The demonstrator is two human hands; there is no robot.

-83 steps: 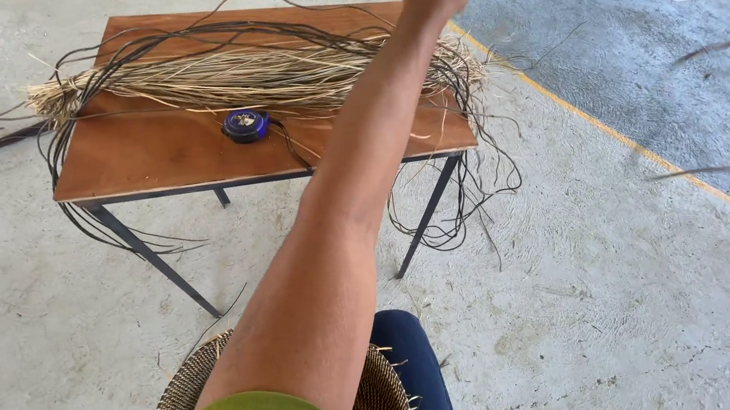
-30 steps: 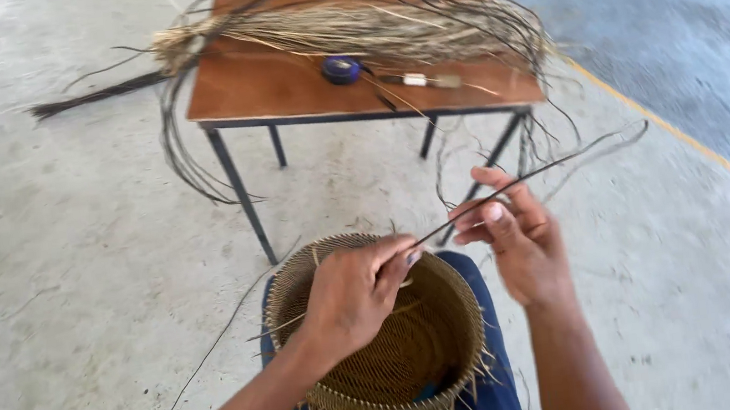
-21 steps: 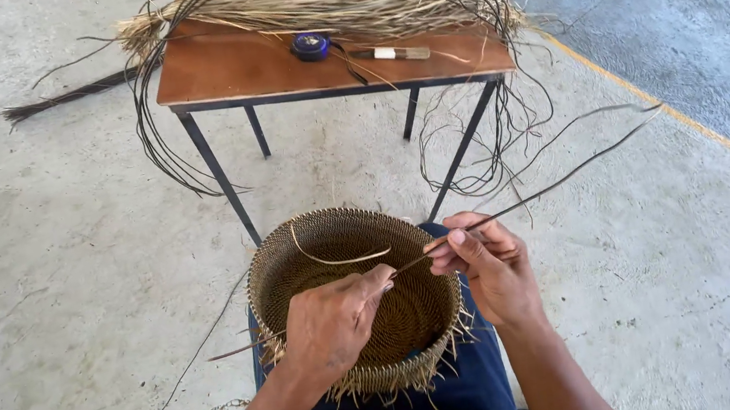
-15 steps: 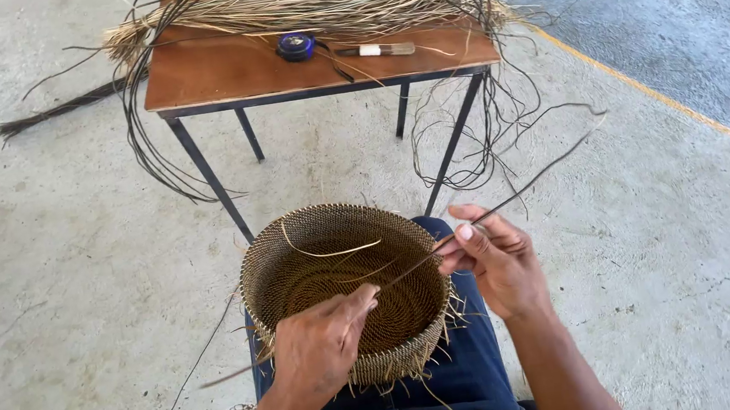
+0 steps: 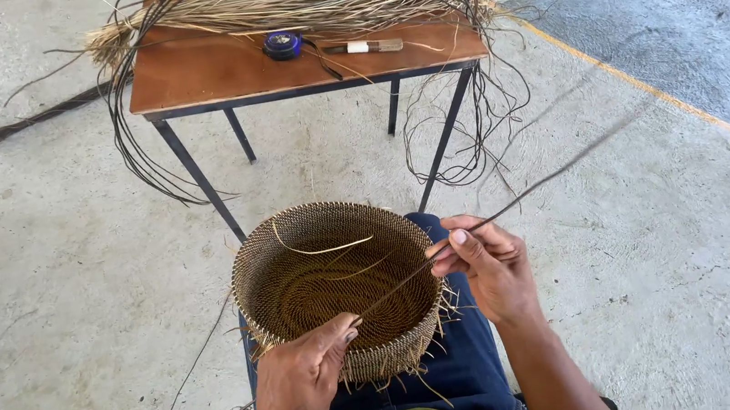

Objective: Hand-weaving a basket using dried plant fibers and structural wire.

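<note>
The left hand [image 5: 298,382] pinches a long dark strand [image 5: 511,204] at the near rim of the woven basket [image 5: 338,290] on the lap. The right hand [image 5: 486,264] grips the same strand just beside the basket's right edge, below the desk [image 5: 212,71].

I am working in bright, even daylight. Soft shadows are falling beneath the table [image 5: 185,74] onto the concrete floor [image 5: 55,295]. No glare is showing. The strand [image 5: 562,169] is blurring towards its far end, possibly from motion.

Strand's [image 5: 562,169] far end motion-blurred
</note>
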